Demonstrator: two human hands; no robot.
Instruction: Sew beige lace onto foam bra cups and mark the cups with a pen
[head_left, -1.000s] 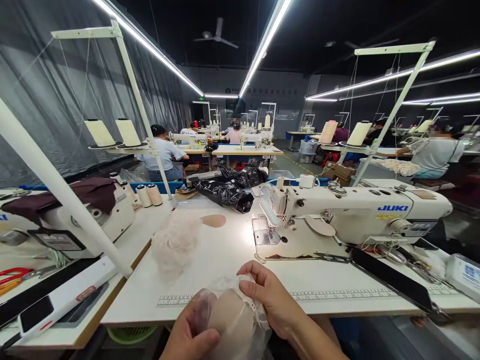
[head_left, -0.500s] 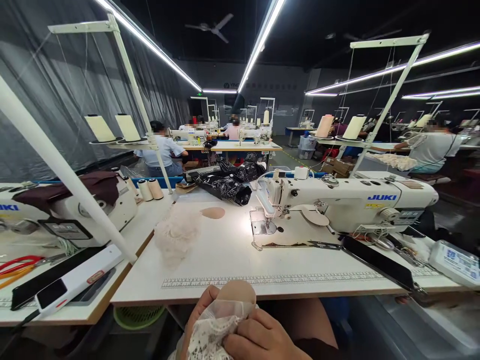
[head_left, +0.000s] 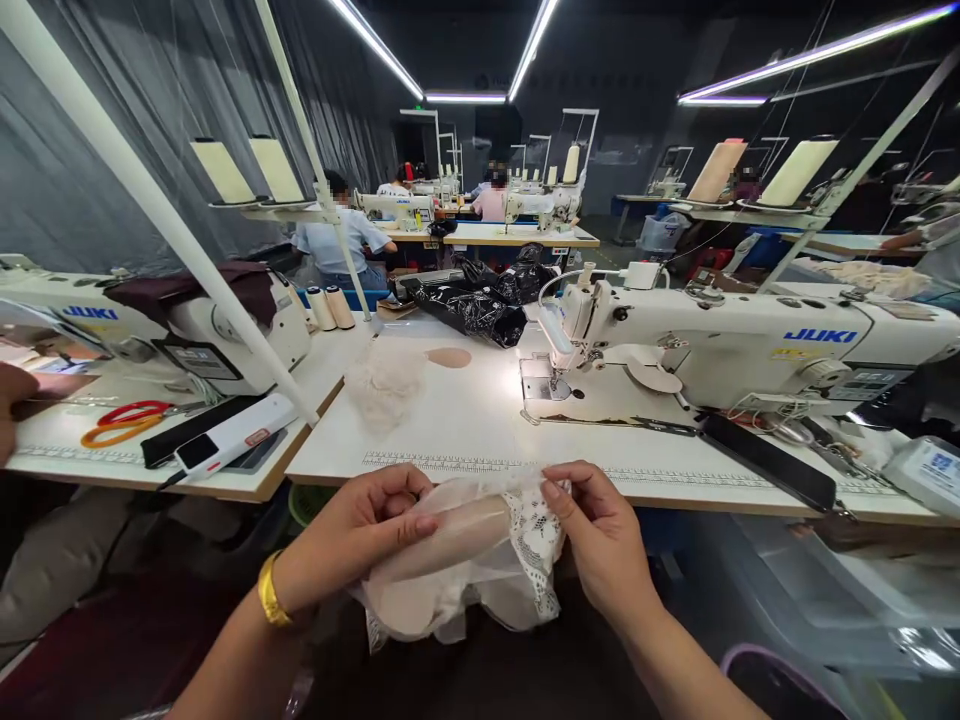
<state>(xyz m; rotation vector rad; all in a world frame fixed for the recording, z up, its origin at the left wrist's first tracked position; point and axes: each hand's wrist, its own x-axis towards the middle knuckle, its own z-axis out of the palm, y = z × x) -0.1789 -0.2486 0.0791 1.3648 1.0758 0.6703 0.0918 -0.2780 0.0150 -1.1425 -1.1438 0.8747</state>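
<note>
Both my hands hold a beige padded cup wrapped in sheer white lace fabric (head_left: 480, 560) in front of the table edge. My left hand (head_left: 360, 530), with a gold bangle on its wrist, pinches the left end of the cup. My right hand (head_left: 600, 535) pinches the lace edge at the right. The fabric hangs down below my hands. Beyond them stands a white Juki sewing machine (head_left: 735, 340) on the white table (head_left: 480, 430).
A heap of pale lace pieces (head_left: 382, 380) and a beige pad (head_left: 448, 357) lie on the table, with black plastic bags (head_left: 472, 305) behind. At left are a second Juki machine (head_left: 187, 330), orange scissors (head_left: 124, 420), a phone (head_left: 225, 445) and another person's hand (head_left: 11, 400). Other workers sit farther back.
The view has tilted down and my hands are now higher in it. My hands have spread apart, stretching the lace and cup between them; earlier they were bunched together over the piece.
</note>
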